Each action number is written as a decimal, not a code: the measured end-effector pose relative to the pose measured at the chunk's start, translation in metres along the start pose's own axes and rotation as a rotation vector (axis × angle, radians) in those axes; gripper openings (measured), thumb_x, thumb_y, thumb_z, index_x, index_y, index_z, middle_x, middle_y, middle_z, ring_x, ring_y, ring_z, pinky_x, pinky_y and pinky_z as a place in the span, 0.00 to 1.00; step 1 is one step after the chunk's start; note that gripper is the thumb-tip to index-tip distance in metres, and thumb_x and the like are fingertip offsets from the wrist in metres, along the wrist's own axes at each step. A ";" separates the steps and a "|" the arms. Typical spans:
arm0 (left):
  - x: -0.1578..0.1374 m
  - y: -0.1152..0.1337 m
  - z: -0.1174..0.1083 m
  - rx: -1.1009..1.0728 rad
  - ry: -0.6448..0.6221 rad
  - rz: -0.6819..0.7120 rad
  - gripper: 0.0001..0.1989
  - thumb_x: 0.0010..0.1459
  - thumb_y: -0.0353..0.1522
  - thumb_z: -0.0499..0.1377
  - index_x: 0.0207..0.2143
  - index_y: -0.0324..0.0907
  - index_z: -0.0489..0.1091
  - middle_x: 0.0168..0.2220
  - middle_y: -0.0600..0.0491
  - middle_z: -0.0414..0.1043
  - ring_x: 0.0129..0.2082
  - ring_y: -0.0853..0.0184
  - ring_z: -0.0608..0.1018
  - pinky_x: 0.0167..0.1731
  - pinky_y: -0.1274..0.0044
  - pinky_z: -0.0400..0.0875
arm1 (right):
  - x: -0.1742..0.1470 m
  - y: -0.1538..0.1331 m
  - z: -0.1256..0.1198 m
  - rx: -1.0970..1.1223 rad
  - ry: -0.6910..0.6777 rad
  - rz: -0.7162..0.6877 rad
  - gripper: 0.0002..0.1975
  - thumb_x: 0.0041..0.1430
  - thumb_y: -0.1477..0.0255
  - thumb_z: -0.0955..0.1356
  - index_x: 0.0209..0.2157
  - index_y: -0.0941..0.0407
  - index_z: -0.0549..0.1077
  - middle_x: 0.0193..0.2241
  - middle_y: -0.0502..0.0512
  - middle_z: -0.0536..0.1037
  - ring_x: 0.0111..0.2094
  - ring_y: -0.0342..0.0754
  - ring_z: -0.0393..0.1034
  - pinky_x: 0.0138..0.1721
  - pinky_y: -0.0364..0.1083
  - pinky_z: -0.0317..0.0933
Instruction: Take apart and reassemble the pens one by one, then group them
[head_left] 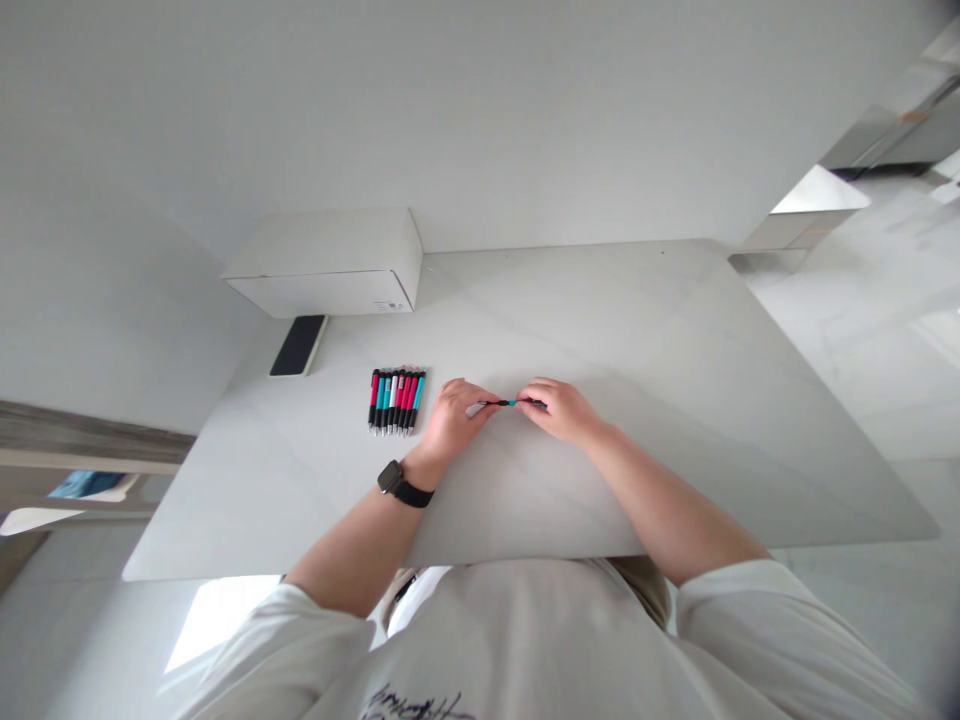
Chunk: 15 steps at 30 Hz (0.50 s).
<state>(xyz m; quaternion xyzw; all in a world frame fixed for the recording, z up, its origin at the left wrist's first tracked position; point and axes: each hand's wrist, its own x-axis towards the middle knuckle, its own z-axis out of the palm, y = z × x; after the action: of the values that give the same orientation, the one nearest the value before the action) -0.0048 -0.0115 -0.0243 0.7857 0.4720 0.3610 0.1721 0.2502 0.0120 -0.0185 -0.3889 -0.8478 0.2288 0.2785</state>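
Observation:
A slim pen (511, 403), black with a teal part, lies level between my two hands above the table. My left hand (456, 415) pinches its left end, where a pale tip shows by the thumb. On the other end, the fingers of my right hand (561, 408) are closed, covering part of the barrel. Left of my left hand, a row of several pens (397, 402) lies side by side on the table, with red, teal and white barrels and black grips, their tips toward me.
A long white box (322, 293) stands against the wall at the back left of the white table (637, 320). In front of it lies a phone (298, 346) with a dark screen. The table's right edge slants toward me, with floor beyond.

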 end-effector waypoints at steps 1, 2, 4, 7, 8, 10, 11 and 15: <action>0.000 0.000 0.000 0.000 0.003 -0.001 0.06 0.65 0.39 0.66 0.41 0.50 0.81 0.41 0.52 0.84 0.42 0.58 0.82 0.62 0.57 0.66 | 0.000 0.000 0.000 0.002 -0.005 0.001 0.07 0.71 0.67 0.68 0.41 0.51 0.79 0.36 0.54 0.80 0.37 0.48 0.74 0.41 0.46 0.64; 0.000 0.000 0.000 0.000 0.006 -0.003 0.06 0.65 0.39 0.66 0.41 0.50 0.81 0.41 0.53 0.84 0.42 0.59 0.82 0.62 0.57 0.66 | 0.000 0.001 0.000 0.008 -0.011 0.004 0.07 0.71 0.67 0.68 0.41 0.51 0.80 0.37 0.54 0.81 0.37 0.48 0.75 0.41 0.46 0.64; -0.001 -0.001 0.001 0.001 0.016 -0.006 0.05 0.64 0.39 0.66 0.41 0.50 0.81 0.41 0.53 0.84 0.43 0.59 0.82 0.62 0.58 0.65 | 0.000 0.001 0.000 0.036 -0.014 0.010 0.07 0.70 0.66 0.70 0.45 0.50 0.80 0.39 0.54 0.81 0.39 0.49 0.75 0.41 0.46 0.65; -0.001 -0.001 0.001 0.001 0.023 -0.002 0.05 0.64 0.37 0.66 0.42 0.50 0.81 0.41 0.53 0.84 0.43 0.59 0.82 0.62 0.58 0.66 | -0.001 0.001 0.001 0.065 0.007 0.031 0.11 0.65 0.69 0.72 0.49 0.50 0.77 0.41 0.53 0.82 0.39 0.49 0.76 0.41 0.47 0.66; -0.001 -0.001 0.001 -0.001 0.022 0.001 0.05 0.64 0.37 0.66 0.42 0.50 0.81 0.41 0.53 0.84 0.43 0.59 0.82 0.62 0.58 0.66 | -0.001 0.001 0.001 0.057 0.016 0.037 0.10 0.65 0.70 0.72 0.48 0.50 0.77 0.40 0.53 0.82 0.38 0.49 0.76 0.40 0.47 0.66; -0.001 -0.001 0.000 -0.002 0.021 0.003 0.05 0.65 0.38 0.66 0.41 0.50 0.81 0.41 0.53 0.84 0.43 0.59 0.82 0.62 0.58 0.66 | -0.001 0.000 0.000 0.029 0.017 0.032 0.06 0.66 0.70 0.71 0.45 0.50 0.78 0.37 0.52 0.82 0.37 0.49 0.75 0.39 0.46 0.65; 0.000 -0.001 0.000 -0.003 0.020 0.001 0.05 0.65 0.38 0.66 0.41 0.50 0.81 0.41 0.53 0.84 0.43 0.59 0.82 0.62 0.58 0.66 | 0.000 0.000 0.000 0.020 0.007 0.023 0.04 0.68 0.69 0.70 0.43 0.50 0.78 0.36 0.52 0.82 0.37 0.49 0.75 0.40 0.46 0.64; 0.000 -0.001 -0.001 -0.002 0.016 -0.015 0.06 0.65 0.39 0.66 0.42 0.50 0.81 0.41 0.52 0.84 0.44 0.59 0.82 0.62 0.57 0.66 | 0.000 0.000 -0.002 0.042 -0.013 0.025 0.06 0.68 0.67 0.70 0.45 0.50 0.78 0.40 0.53 0.82 0.40 0.49 0.76 0.41 0.46 0.65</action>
<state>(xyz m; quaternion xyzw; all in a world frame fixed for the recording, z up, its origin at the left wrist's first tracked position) -0.0060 -0.0111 -0.0244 0.7790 0.4789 0.3663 0.1721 0.2519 0.0125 -0.0169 -0.3920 -0.8398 0.2524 0.2782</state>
